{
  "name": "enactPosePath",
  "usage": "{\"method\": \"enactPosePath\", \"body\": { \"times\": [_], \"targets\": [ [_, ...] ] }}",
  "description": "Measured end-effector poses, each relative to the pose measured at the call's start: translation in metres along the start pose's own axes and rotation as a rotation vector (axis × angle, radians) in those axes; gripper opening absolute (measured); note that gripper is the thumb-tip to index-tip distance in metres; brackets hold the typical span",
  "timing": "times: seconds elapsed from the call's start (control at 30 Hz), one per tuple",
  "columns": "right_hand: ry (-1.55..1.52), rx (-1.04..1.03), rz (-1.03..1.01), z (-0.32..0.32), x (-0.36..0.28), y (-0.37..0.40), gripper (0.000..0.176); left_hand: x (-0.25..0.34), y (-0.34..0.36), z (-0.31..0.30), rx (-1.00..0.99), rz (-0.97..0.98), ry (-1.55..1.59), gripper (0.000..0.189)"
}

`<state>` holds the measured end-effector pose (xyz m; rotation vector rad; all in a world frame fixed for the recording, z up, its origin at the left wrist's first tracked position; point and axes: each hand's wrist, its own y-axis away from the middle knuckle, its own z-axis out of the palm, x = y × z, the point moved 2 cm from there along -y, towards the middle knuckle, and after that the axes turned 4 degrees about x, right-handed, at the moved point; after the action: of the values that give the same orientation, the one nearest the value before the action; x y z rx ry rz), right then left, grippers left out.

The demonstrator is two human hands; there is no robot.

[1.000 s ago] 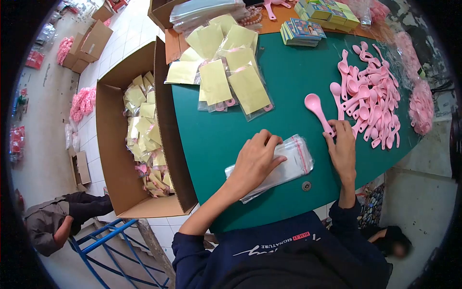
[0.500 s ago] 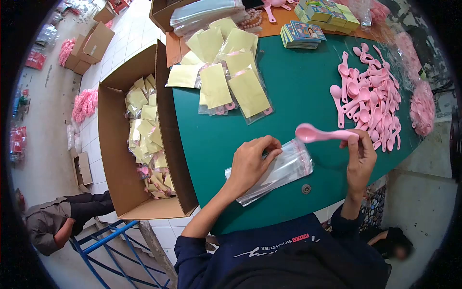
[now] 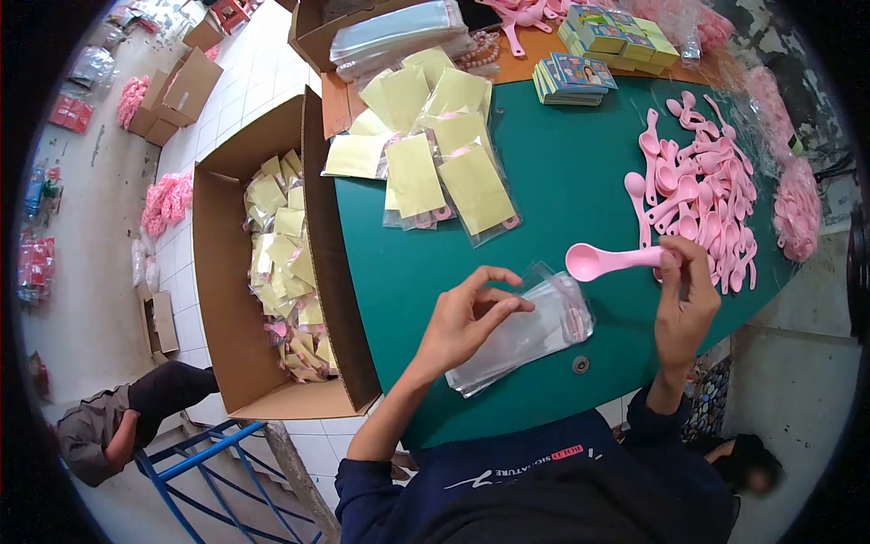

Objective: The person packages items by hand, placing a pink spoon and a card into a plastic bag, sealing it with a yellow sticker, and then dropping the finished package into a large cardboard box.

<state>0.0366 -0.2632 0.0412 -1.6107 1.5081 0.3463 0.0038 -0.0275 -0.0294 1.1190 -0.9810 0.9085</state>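
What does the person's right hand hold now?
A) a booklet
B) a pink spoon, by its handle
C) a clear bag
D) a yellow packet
B: the right hand pinches the handle of a pink spoon, bowl pointing left above the green table; the left hand is at the clear bags.

Teal-green counter (image 3: 544,172). Pink spoon (image 3: 603,261), pink spoon pile (image 3: 698,190). Clear bag stack (image 3: 526,334), pink-red strip. Pale yellow packets (image 3: 435,163). Brown cardboard box (image 3: 217,299). Navy sleeves (image 3: 362,480). White tiled floor (image 3: 263,45).
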Motion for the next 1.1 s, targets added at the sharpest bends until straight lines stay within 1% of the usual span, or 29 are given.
{"method": "enactPosePath", "body": {
  "times": [0.03,0.07,0.1,0.13,0.2,0.23,0.33,0.43,0.57,0.63,0.67,0.73,0.83,0.93,1.03,1.1],
  "targets": [
    [-0.029,0.064,-0.021,-0.001,-0.002,0.000,0.011,-0.001,0.000,0.002,-0.015,0.004,-0.079,0.016],
    [-0.013,-0.002,-0.063,0.001,-0.007,0.001,0.011,-0.003,0.000,0.003,-0.030,0.008,-0.158,0.016],
    [0.003,-0.068,-0.105,0.003,-0.012,0.002,0.010,-0.007,-0.001,0.005,-0.074,0.037,-0.090,0.015],
    [0.017,-0.134,-0.148,0.005,-0.016,0.002,0.010,-0.007,0.000,0.006,-0.082,0.051,-0.101,0.014],
    [0.052,-0.257,-0.228,0.016,-0.007,0.008,0.009,-0.006,0.003,0.007,-0.100,0.081,-0.127,0.014],
    [0.070,-0.318,-0.269,0.020,-0.004,0.009,0.009,-0.006,0.006,0.006,-0.125,0.090,-0.065,0.012],
    [0.069,-0.348,-0.183,0.018,-0.001,0.010,0.009,0.010,0.017,-0.003,-0.163,0.012,0.097,0.011],
    [0.042,-0.333,-0.122,0.016,0.001,0.008,0.009,0.012,0.014,-0.007,-0.146,-0.008,0.128,0.012],
    [-0.181,-0.177,0.030,0.012,-0.002,0.003,0.012,0.008,0.007,-0.005,-0.063,-0.092,0.143,0.019],
    [-0.337,-0.119,0.085,0.012,-0.001,0.003,0.013,0.007,0.005,-0.004,-0.044,-0.083,0.064,0.023],
    [-0.368,-0.108,0.088,0.013,-0.002,0.003,0.014,0.007,0.005,-0.004,-0.033,-0.079,0.025,0.025],
    [-0.430,-0.085,0.093,0.015,-0.003,0.002,0.014,0.008,0.004,-0.003,-0.012,-0.076,0.043,0.028],
    [-0.344,-0.164,0.041,0.017,-0.003,0.002,0.014,0.009,0.003,-0.004,-0.008,-0.070,0.007,0.032],
    [-0.284,-0.231,-0.055,0.019,-0.010,-0.002,0.014,0.013,0.001,-0.002,-0.018,-0.037,-0.034,0.035],
    [-0.398,-0.074,-0.043,0.022,-0.010,-0.005,0.015,0.013,0.000,-0.002,-0.069,-0.041,0.015,0.036],
    [-0.316,-0.172,-0.074,0.019,-0.011,-0.009,0.014,0.013,0.001,-0.002,-0.088,-0.048,0.028,0.036]
  ]
}}
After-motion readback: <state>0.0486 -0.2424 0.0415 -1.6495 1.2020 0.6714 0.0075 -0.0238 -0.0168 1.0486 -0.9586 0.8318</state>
